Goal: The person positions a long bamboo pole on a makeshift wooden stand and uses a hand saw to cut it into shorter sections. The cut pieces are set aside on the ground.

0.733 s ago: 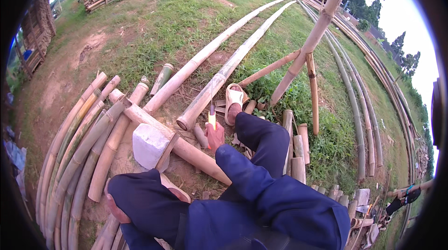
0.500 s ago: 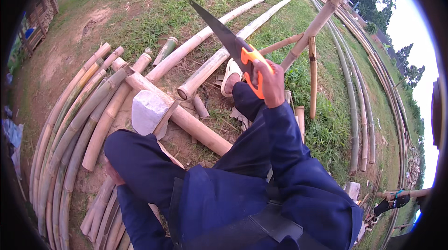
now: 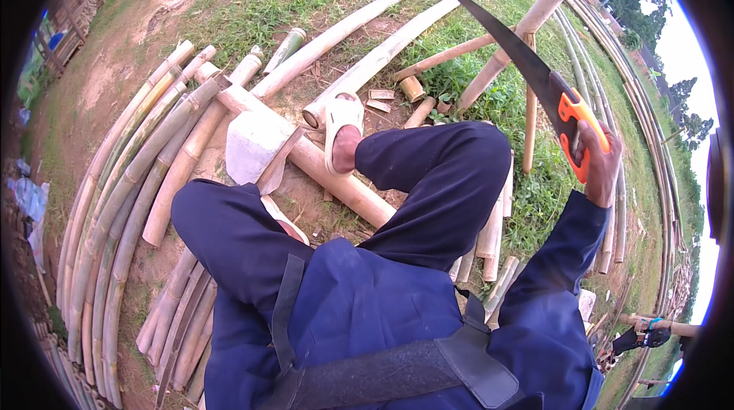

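"What's crowding the space?"

"Mostly bamboo. A pile of poles (image 3: 115, 219) fills nine o'clock, shorter pieces (image 3: 172, 318) lie at eight, and a slanted post (image 3: 489, 69) leans between one and two."

"And the saw (image 3: 535, 69)?"

"Raised at two o'clock, tip toward one, its blade crossing in front of that post. The right hand (image 3: 602, 159), at three, has its fingers wrapped tightly round the handle."

"The left hand?"

"Out of sight past its sleeve (image 3: 237, 341); I can't tell whether it's open or closed."

"What are things made of?"

"The blade is dark, metal-looking and tapering; the handle (image 3: 579, 112) is orange and black. A rough, chipped whitish block (image 3: 256, 146) sits near ten, against a thick, ringed bamboo log (image 3: 359, 194)."

"Anything unclear?"

"A pale shoe (image 3: 343, 115) overlaps the log; whether it touches, I can't say. The knees (image 3: 466, 161) hide some ground, and a dark object (image 3: 646, 335) at four is too small to make out."
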Motion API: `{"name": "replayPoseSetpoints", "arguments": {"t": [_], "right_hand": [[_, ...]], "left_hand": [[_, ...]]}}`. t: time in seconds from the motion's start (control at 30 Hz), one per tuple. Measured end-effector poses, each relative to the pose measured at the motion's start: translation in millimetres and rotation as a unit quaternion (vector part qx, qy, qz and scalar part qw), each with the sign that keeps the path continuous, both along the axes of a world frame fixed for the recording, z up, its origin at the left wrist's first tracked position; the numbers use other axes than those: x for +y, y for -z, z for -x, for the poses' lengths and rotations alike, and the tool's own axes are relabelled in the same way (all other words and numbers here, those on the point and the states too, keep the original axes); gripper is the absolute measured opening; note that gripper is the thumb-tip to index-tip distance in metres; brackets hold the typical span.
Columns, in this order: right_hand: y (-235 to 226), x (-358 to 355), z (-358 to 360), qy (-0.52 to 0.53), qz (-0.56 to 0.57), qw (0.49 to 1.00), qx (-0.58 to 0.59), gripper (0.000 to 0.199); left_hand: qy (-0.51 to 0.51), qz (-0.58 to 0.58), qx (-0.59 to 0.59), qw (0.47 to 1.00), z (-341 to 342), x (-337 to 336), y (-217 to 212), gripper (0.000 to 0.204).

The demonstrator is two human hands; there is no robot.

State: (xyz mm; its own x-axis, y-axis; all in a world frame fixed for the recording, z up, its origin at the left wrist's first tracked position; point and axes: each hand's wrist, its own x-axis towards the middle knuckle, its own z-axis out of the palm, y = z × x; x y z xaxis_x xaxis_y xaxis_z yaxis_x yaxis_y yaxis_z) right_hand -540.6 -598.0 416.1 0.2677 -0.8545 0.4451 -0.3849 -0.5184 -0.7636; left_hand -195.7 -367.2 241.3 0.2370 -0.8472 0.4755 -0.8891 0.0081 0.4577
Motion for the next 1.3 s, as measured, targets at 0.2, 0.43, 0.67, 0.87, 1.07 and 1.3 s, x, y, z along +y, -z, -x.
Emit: {"name": "replayPoseSetpoints", "arguments": {"t": [0.2, 0.43, 0.67, 0.87, 1.07, 1.3], "right_hand": [[91, -10, -2, 0.025, -0.120, 0.992, 0.022, 0.026], [201, -8, -21, 0.106, -0.107, 0.972, 0.182, 0.035], [304, 20, -51, 0.137, -0.014, 0.957, 0.254, 0.030], [415, 26, -73, 0.125, -0.038, 0.937, 0.322, 0.034], [471, 49, -141, 0.016, -0.082, 0.926, 0.368, 0.036], [468, 48, -165, -0.169, -0.105, 0.925, 0.325, 0.037]], "left_hand": [[0.011, -0.016, -0.002, 1.000, -7, -6, 1, 0.050], [0.026, -0.019, 0.070, 0.997, -17, -3, 4, 0.047], [0.013, -0.019, 0.187, 0.982, -32, 14, 18, 0.045], [-0.119, -0.041, 0.306, 0.944, -88, 74, 67, 0.042], [-0.344, -0.114, 0.359, 0.860, -181, 191, 180, 0.040], [-0.412, -0.195, 0.295, 0.839, -257, 342, 306, 0.038]]}}
